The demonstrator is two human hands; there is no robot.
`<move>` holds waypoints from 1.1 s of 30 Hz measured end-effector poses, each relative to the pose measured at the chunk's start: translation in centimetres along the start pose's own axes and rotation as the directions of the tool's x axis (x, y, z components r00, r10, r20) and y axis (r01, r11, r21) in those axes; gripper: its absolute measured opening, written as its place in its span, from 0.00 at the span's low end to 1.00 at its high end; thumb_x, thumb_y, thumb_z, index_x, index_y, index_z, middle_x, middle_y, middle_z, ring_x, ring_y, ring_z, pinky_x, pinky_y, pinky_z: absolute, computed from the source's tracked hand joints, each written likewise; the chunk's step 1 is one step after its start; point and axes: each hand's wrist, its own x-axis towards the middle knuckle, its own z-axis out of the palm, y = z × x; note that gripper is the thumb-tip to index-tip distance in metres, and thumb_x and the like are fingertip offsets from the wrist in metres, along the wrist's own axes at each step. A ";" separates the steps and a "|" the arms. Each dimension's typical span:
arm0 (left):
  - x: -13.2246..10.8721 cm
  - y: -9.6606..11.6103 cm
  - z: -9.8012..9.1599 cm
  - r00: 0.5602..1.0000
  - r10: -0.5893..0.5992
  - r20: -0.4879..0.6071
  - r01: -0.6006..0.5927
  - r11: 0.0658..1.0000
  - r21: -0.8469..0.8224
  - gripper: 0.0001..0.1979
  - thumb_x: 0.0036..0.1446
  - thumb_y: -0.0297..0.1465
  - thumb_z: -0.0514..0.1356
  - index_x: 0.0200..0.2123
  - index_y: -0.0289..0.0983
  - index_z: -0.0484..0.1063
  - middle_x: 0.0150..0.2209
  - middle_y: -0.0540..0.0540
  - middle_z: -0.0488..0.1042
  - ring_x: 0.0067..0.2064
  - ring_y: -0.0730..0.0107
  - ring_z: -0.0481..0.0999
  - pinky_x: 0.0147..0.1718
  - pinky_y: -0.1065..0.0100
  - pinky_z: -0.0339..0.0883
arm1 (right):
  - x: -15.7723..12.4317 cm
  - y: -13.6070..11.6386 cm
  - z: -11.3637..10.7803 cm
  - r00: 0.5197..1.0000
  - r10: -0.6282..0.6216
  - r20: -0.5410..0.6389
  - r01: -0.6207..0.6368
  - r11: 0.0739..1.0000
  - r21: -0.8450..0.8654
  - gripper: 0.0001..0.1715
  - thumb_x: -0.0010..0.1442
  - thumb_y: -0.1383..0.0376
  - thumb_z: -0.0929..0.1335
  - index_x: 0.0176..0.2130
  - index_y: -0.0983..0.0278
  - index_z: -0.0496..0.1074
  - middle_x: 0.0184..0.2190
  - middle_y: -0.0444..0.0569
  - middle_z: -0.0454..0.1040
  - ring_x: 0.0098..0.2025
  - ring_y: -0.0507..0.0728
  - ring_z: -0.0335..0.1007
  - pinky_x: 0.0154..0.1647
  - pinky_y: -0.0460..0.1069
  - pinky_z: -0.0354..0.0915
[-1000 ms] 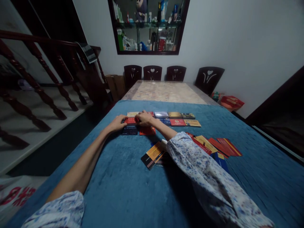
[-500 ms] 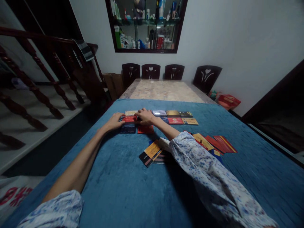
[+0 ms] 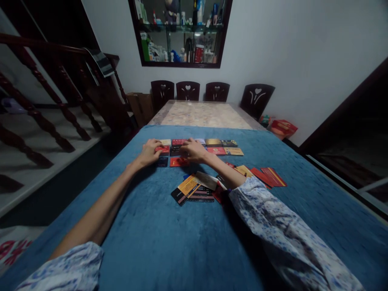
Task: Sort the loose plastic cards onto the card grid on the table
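Observation:
Cards lie in neat rows on the blue tablecloth. My left hand (image 3: 150, 152) rests at the left end of the rows, fingers apart and touching a red card (image 3: 163, 150). Below that hand is a dark card (image 3: 162, 162), partly covered. My right hand (image 3: 194, 150) is in the middle row with bent, parted fingers at the right end of a black card (image 3: 175, 151); its palm hides some cards behind. An orange-red card (image 3: 179, 162) lies just below it. A loose, fanned pile of cards (image 3: 197, 188) sits nearer me, under my right forearm.
More loose red cards (image 3: 273, 177) lie to the right. The blue tablecloth (image 3: 145, 234) covers the near part of the table, with bare marble-patterned tabletop (image 3: 200, 113) beyond. Dark chairs (image 3: 188, 91) stand at the far end, and a wooden railing (image 3: 60, 76) runs along the left.
My right hand has shifted right from the red card to the black card beside it, uncovering a dark red card in the back row. My left hand stays by the red card. The view has turned slightly.

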 end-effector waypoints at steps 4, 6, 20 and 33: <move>-0.2 2.6 0.8 0.997 0.074 0.000 -0.074 0.997 -0.027 0.12 0.59 0.30 0.55 0.41 0.37 0.77 0.51 0.41 0.73 0.54 0.54 0.69 0.56 0.49 0.63 | -2.5 0.8 0.0 1.000 0.017 -0.018 -0.017 1.000 0.012 0.14 0.63 0.63 0.68 0.48 0.60 0.78 0.49 0.54 0.76 0.54 0.65 0.60 0.45 0.54 0.55; -0.3 3.9 1.2 0.992 0.123 -0.007 -0.124 0.992 -0.039 0.11 0.58 0.27 0.55 0.39 0.37 0.77 0.49 0.41 0.73 0.54 0.55 0.68 0.56 0.50 0.63 | -3.7 1.1 0.0 0.998 0.041 -0.037 -0.041 0.999 0.020 0.14 0.64 0.63 0.67 0.47 0.59 0.78 0.47 0.53 0.77 0.53 0.64 0.60 0.45 0.54 0.54; -4.0 12.8 3.4 0.982 0.179 0.064 -0.174 0.981 -0.087 0.11 0.60 0.25 0.57 0.44 0.38 0.78 0.52 0.40 0.75 0.55 0.53 0.65 0.51 0.47 0.60 | -10.9 2.8 0.3 0.997 0.052 -0.064 -0.046 0.995 0.083 0.12 0.62 0.64 0.68 0.44 0.60 0.79 0.42 0.54 0.78 0.49 0.64 0.61 0.46 0.56 0.55; -5.5 15.0 5.5 0.982 0.141 0.123 -0.126 0.984 -0.124 0.16 0.62 0.33 0.56 0.51 0.39 0.77 0.56 0.40 0.74 0.60 0.48 0.61 0.57 0.43 0.56 | -15.7 0.3 0.7 0.996 0.072 -0.048 -0.072 0.997 -0.004 0.27 0.62 0.46 0.68 0.51 0.60 0.76 0.47 0.56 0.75 0.50 0.65 0.61 0.44 0.56 0.54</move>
